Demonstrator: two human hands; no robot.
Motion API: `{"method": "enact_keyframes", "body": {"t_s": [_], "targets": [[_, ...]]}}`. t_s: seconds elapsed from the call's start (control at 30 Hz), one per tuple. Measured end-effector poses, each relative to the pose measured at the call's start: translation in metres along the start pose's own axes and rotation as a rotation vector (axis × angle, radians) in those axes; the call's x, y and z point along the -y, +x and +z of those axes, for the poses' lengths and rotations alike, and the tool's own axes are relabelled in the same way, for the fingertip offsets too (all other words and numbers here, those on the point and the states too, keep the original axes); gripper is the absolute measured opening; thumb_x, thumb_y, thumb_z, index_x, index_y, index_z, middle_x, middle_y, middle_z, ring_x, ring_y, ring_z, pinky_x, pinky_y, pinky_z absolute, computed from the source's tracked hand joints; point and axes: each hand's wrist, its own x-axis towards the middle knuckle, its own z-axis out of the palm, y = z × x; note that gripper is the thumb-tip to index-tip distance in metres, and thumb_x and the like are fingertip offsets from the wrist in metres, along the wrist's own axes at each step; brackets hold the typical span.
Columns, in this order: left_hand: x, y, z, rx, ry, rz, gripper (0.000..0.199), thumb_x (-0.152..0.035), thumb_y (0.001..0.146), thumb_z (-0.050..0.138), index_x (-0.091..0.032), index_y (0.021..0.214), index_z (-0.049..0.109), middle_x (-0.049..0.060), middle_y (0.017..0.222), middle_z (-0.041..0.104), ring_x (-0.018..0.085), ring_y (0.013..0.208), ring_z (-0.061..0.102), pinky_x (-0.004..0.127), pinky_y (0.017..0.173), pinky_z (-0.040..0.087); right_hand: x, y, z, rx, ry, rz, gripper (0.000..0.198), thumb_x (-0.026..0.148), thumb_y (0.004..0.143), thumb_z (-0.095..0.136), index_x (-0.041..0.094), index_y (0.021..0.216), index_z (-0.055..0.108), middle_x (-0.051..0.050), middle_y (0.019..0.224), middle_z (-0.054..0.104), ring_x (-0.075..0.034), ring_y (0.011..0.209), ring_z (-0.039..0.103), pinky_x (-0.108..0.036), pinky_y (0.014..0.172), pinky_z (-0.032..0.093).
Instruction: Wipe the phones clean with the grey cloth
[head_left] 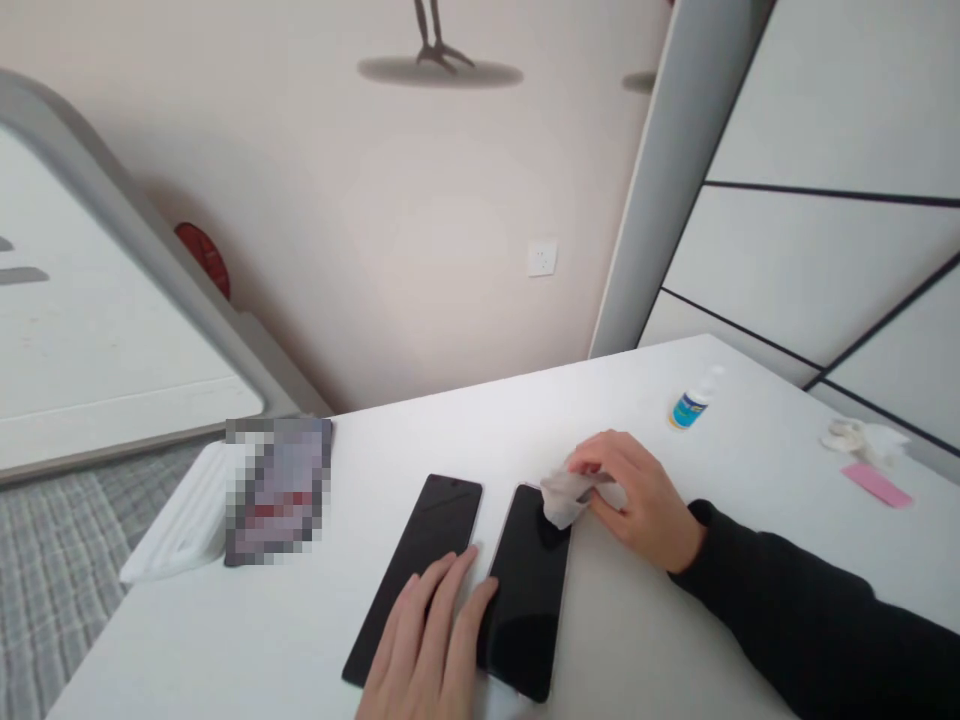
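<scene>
Here, in the head view, we judged the main risk to be the right phone (529,585) skidding off the near counter (300,640) edge, should our wiping push outrun our brace. Our right hand (637,500), in the middle of the frame, pinched a crumpled wipe (562,495) against that phone's top. Our left hand (431,645), lower centre, lay flat and unclenched across both phones, holding nothing; the left phone (420,570) lay just beside.

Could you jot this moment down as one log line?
left hand: flat across both phones | right hand: pressing wipe on right phone | left phone: beside it
</scene>
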Motion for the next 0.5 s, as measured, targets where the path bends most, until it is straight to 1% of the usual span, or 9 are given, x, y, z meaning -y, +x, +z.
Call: {"method": "enact_keyframes", "body": {"t_s": [0.07, 0.1, 0.17, 0.27, 0.33, 0.37, 0.4, 0.43, 0.5], "targets": [[-0.004, 0.008, 0.002, 0.0, -0.013, -0.003, 0.044, -0.029, 0.099, 0.05, -0.012, 0.138, 0.057, 0.009, 0.144, 0.062, 0.028, 0.133, 0.053, 0.042, 0.127, 0.024, 0.008, -0.001, 0.006, 0.082, -0.022, -0.062, 0.024, 0.003, 0.089, 0.053, 0.019, 0.103, 0.064, -0.009, 0.101, 0.069, -0.026, 0.093, 0.06, -0.045, 0.084, 0.05], [-0.006, 0.012, 0.003, 0.0, -0.03, 0.0, 0.044, -0.023, 0.097, 0.048, -0.009, 0.138, 0.057, 0.009, 0.141, 0.064, 0.028, 0.133, 0.052, 0.042, 0.129, 0.014, 0.015, -0.002, 0.01, 0.131, -0.026, -0.1, 0.024, 0.003, 0.091, 0.053, 0.019, 0.103, 0.065, -0.009, 0.103, 0.071, -0.026, 0.095, 0.061, -0.045, 0.086, 0.051], [-0.009, 0.018, 0.005, -0.017, -0.065, -0.013, 0.045, -0.017, 0.095, 0.046, -0.005, 0.137, 0.057, 0.011, 0.135, 0.067, 0.029, 0.131, 0.052, 0.044, 0.13, 0.006, 0.033, -0.006, 0.016, 0.228, -0.016, -0.174, 0.027, 0.005, 0.093, 0.051, 0.019, 0.108, 0.067, -0.008, 0.109, 0.073, -0.025, 0.098, 0.064, -0.043, 0.09, 0.053], [-0.012, 0.022, 0.004, -0.051, -0.098, -0.055, 0.045, -0.014, 0.094, 0.043, -0.008, 0.136, 0.058, 0.01, 0.129, 0.068, 0.028, 0.131, 0.054, 0.043, 0.129, 0.011, 0.058, -0.013, 0.024, 0.352, 0.066, -0.314, 0.027, 0.014, 0.098, 0.049, 0.016, 0.117, 0.068, -0.007, 0.107, 0.074, -0.023, 0.096, 0.066, -0.037, 0.085, 0.056], [-0.013, 0.023, 0.002, -0.066, -0.099, -0.067, 0.045, -0.013, 0.094, 0.04, -0.009, 0.136, 0.057, 0.009, 0.126, 0.07, 0.026, 0.127, 0.056, 0.042, 0.126, 0.016, 0.063, -0.014, 0.025, 0.371, 0.099, -0.38, 0.025, 0.023, 0.102, 0.049, 0.015, 0.117, 0.069, -0.006, 0.1, 0.075, -0.021, 0.092, 0.066, -0.035, 0.081, 0.057], [-0.013, 0.024, 0.001, -0.066, -0.102, -0.061, 0.044, -0.017, 0.095, 0.039, -0.007, 0.134, 0.057, 0.009, 0.124, 0.071, 0.025, 0.124, 0.057, 0.042, 0.124, 0.018, 0.061, -0.012, 0.024, 0.354, 0.078, -0.378, 0.024, 0.025, 0.103, 0.05, 0.016, 0.115, 0.069, -0.005, 0.1, 0.075, -0.021, 0.092, 0.067, -0.034, 0.081, 0.057], [-0.013, 0.025, 0.0, -0.068, -0.105, -0.055, 0.044, -0.026, 0.098, 0.041, -0.004, 0.133, 0.057, 0.01, 0.123, 0.071, 0.026, 0.121, 0.057, 0.043, 0.122, 0.021, 0.055, -0.01, 0.022, 0.324, 0.035, -0.353, 0.022, 0.024, 0.104, 0.051, 0.017, 0.112, 0.069, -0.005, 0.102, 0.076, -0.021, 0.094, 0.067, -0.035, 0.084, 0.057], [-0.013, 0.027, -0.002, -0.066, -0.107, -0.054, 0.051, -0.038, 0.098, 0.043, -0.001, 0.131, 0.057, 0.012, 0.121, 0.072, 0.027, 0.117, 0.058, 0.044, 0.119, 0.024, 0.048, -0.008, 0.02, 0.294, -0.016, -0.313, 0.02, 0.022, 0.103, 0.052, 0.017, 0.11, 0.069, -0.005, 0.105, 0.075, -0.021, 0.097, 0.067, -0.036, 0.087, 0.056], [-0.014, 0.031, -0.004, -0.051, -0.108, -0.052, 0.073, -0.06, 0.093, 0.049, 0.002, 0.129, 0.056, 0.014, 0.119, 0.072, 0.029, 0.114, 0.058, 0.045, 0.113, 0.03, 0.035, -0.004, 0.017, 0.253, -0.093, -0.247, 0.018, 0.017, 0.102, 0.053, 0.016, 0.109, 0.069, -0.007, 0.11, 0.075, -0.023, 0.102, 0.066, -0.04, 0.093, 0.055]]}}
